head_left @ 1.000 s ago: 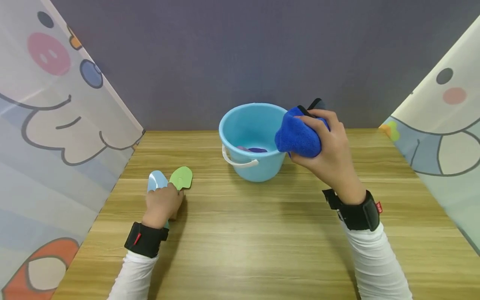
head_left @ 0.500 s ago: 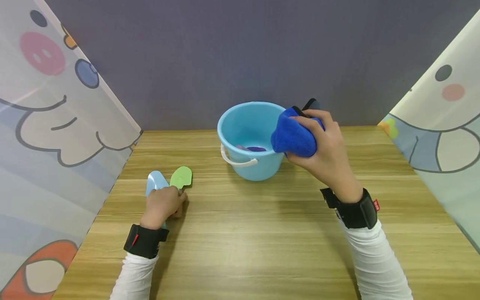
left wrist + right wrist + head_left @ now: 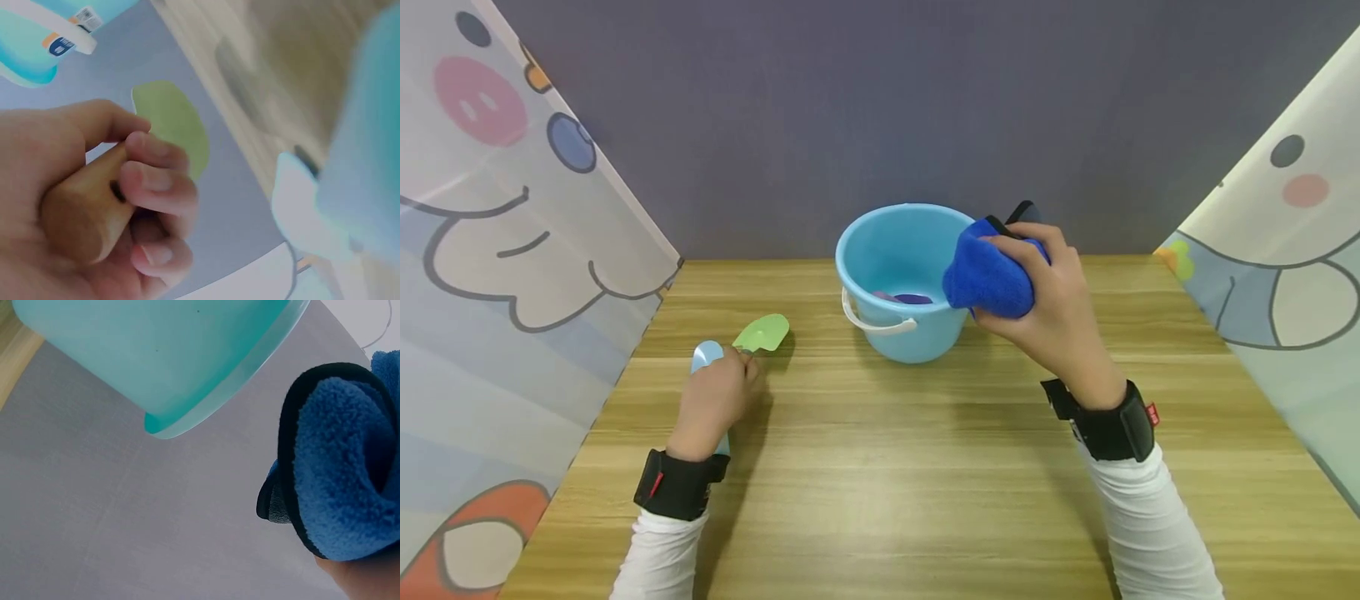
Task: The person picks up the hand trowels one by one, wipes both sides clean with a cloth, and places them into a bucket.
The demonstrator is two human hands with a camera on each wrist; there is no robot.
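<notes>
My left hand curls round the wooden handle of a small shovel with a green blade. The blade points away from me, toward the back of the table. Under and beside this hand lies a light-blue plastic shovel-like piece, partly hidden by it. My right hand grips a bunched blue towel with black edging. It holds the towel at the right rim of a light-blue bucket, overlapping that rim in the head view. Purple items lie at the bucket's bottom.
The bucket's white handle hangs down at its front left. A wooden table spreads below, with a dark grey panel behind it. Cartoon-printed sheets flank both sides.
My left hand has raised the green shovel off the table and tilted its blade, moving it slightly away from me. The right hand and towel stay at the bucket's rim.
</notes>
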